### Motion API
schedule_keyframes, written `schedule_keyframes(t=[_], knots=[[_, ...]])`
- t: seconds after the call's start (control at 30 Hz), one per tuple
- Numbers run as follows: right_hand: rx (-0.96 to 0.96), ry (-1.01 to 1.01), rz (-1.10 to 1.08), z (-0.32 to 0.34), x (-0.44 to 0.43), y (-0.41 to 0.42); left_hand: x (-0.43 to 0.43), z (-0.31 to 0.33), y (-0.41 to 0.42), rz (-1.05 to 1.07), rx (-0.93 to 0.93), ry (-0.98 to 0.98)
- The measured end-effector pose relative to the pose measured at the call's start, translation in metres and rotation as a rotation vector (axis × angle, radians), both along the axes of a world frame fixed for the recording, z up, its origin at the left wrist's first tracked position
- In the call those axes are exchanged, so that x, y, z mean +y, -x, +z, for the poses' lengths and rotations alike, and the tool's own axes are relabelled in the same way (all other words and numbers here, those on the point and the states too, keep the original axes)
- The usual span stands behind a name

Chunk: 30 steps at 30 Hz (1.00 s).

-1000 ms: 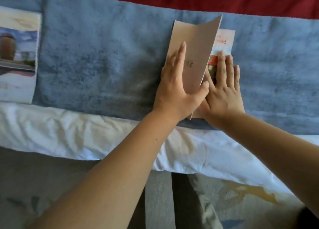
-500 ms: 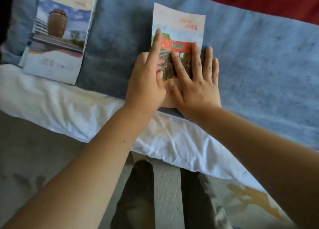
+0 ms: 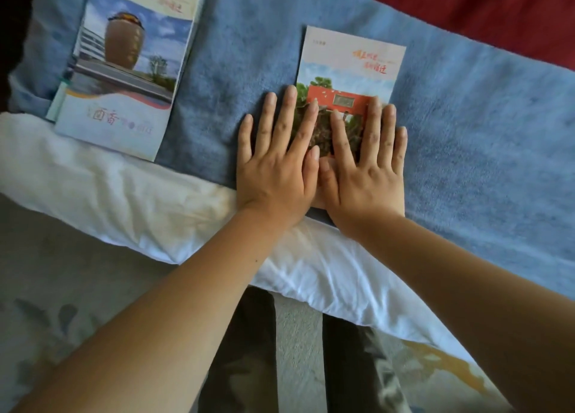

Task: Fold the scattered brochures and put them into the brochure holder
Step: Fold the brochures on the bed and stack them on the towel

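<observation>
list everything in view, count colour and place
folded paper brochure with red building picture: 1, cream and red, mid-blanket under both hands
paper brochure with brown jar picture: 1, blue and white, far left on blanket
fuzzy blue blanket: 1, blue, across the top
crumpled white sheet: 1, white, along blanket's near edge
red fabric: 1, red, top right
patterned grey floor: 1, grey, bottom
left hand: 1, flat, pressing building brochure's left edge
right hand: 1, flat, pressing its lower part
</observation>
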State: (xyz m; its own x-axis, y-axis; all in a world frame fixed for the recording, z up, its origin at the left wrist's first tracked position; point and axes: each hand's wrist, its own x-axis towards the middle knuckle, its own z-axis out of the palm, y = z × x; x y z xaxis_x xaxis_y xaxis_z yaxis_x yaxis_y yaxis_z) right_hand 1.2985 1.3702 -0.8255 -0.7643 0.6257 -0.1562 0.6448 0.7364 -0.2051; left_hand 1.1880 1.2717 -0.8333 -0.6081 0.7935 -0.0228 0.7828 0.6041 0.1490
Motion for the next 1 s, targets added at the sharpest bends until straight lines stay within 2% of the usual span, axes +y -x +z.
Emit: schedule_keyframes(t=[0.4,0.5,0.6,0.67,1.0], knots=[[-0.012,0.043,0.001,-0.002,0.005,0.003,0.006,0.001,0.003,0.000,-0.040,0.015],[0.002,0.065,0.001,0.003,0.004,0.001,0.005,0.015,0.009,0.005,-0.159,-0.139],[-0.024,0.100,0.009,0.008,-0.002,0.010,0.001,0.032,0.017,0.022,-0.416,-0.386],[-0.031,0.121,0.001,0.010,-0.011,0.027,-0.004,0.048,0.031,0.042,-0.475,-0.435],[0.078,0.137,0.037,0.009,-0.077,0.174,-0.065,0.078,0.172,0.060,-0.341,-0.153]])
